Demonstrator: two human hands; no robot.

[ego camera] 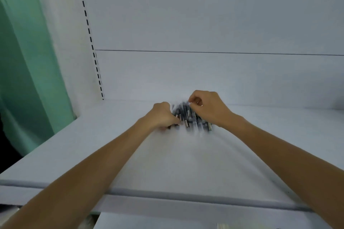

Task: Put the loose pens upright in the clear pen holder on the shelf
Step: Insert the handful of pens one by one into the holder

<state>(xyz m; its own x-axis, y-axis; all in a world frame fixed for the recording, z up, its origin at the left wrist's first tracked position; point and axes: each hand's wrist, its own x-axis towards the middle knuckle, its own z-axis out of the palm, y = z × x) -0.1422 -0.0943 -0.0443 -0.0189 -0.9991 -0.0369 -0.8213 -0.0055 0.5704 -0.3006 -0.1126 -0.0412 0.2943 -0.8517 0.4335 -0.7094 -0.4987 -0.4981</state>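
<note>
A blurred bunch of several dark pens (191, 119) with silver clips sits near the back of the white shelf (130, 154). The clear holder's walls cannot be made out in the blur. My left hand (163, 115) is at the bunch's left side, fingers curled round pens low at its front. My right hand (206, 108) is over the bunch's right side, fingers curled down, thumb and forefinger pinching the top of a pen. Both forearms reach in from the bottom of the frame.
The shelf's white back panel (204, 72) rises right behind the pens. A slotted upright (93, 46) runs up the left corner, and a green curtain (28, 61) hangs beyond it. The shelf's front lip (167, 195) crosses under my forearms.
</note>
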